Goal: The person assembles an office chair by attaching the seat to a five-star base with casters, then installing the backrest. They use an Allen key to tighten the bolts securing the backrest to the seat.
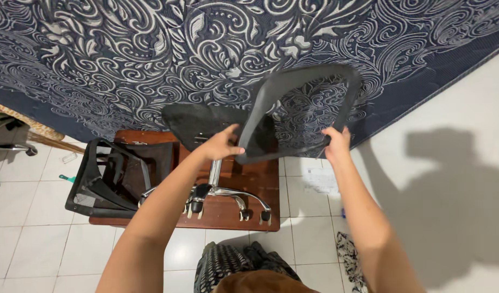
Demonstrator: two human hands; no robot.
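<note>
Both your arms reach forward and up, bare from the elbow, with the hands raised well above the floor. Your left hand (223, 145) grips the left lower edge of the chair back frame (306, 111), fingers curled over the rim and thumb pointing right. Your right hand (337, 142) closes on the frame's right lower corner, wrist bent slightly inward. Between them you hold the frame in the air, tilted, in front of the patterned mattress (151, 59).

The frame is a black loop with rounded corners, smooth and matte, and its sheer mesh lets the mattress swirls show through. The mattress is dark blue fabric with pale quilted scrolls, leaning against the white wall (461, 163).

Just below your left hand sits the chair seat (200, 125), a black padded slab on a shiny metal column and chrome star base (219, 192) with small casters. That base stands on a low reddish-brown wooden table (227, 214). Lying at the left of the table, overhanging its edge, is another black mesh chair part (111, 179), boxy with curved struts. The floor (37, 217) is glossy white tile.
</note>
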